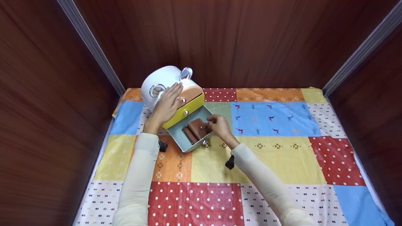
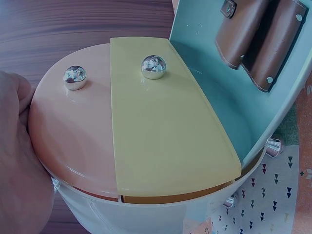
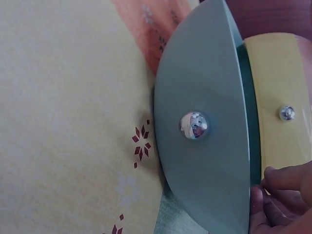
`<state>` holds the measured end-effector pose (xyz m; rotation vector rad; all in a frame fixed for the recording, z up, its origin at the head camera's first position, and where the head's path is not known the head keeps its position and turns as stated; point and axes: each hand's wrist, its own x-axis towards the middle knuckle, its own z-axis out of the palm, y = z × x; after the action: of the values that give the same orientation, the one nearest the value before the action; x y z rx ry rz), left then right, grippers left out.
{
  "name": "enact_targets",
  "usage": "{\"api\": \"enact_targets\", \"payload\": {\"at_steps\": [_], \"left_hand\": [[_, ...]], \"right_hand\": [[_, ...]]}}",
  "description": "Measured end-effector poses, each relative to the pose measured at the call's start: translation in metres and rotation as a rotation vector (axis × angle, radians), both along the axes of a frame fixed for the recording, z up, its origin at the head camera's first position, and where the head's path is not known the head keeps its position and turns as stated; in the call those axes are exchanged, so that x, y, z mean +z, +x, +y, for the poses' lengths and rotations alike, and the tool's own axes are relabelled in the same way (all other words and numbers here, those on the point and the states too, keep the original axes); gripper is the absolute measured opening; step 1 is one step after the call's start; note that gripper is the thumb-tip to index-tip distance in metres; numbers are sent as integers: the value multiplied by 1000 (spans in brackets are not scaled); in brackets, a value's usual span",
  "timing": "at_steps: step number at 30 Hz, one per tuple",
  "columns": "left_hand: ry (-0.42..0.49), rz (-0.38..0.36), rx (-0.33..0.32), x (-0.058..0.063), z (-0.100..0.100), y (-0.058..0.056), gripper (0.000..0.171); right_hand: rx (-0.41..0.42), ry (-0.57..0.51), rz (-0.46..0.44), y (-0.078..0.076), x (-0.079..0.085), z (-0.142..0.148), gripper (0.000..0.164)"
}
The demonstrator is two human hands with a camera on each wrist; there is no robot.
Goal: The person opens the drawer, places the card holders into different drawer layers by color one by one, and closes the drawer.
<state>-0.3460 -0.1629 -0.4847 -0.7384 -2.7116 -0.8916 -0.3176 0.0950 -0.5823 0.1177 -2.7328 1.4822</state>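
Note:
A white rounded cabinet [image 1: 165,75] has a peach top drawer [image 2: 73,131], a yellow middle drawer [image 2: 156,122] and a pulled-out pale green bottom drawer [image 3: 202,73], each with a silvery knob. Inside the green drawer lie a brown leather wallet [image 1: 197,126] with a snap strap and a narrower brown leather piece [image 1: 189,135] beside it. My left hand [image 1: 168,103] rests on the cabinet's upper front, fingers extended. My right hand [image 1: 220,125] has bent fingers at the green drawer's right rim, near the wallet. Whether they pinch the rim or the wallet's strap is hidden.
Two round silvery ears [image 1: 186,73] stick out from the cabinet top. A patchwork cloth [image 1: 251,163] covers the table. Dark wood-grain panels [image 1: 235,40] rise behind and on both sides.

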Motion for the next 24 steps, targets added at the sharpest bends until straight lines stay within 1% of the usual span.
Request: {"api": "enact_targets", "payload": {"at_steps": [5,9,18,24], "left_hand": [[-5,-3,4,0,-1,0,52],[-4,-12,3,0,-1,0,52],[-2,-4,5,0,0,1,53],[-19,-15,11,0,-1,0,53]], "right_hand": [[4,4,23,0,1,1,12],[11,-8,33,2,2,1,11],[11,-70,8,7,5,3,19],[18,-35,29,10,5,7,20]]}}
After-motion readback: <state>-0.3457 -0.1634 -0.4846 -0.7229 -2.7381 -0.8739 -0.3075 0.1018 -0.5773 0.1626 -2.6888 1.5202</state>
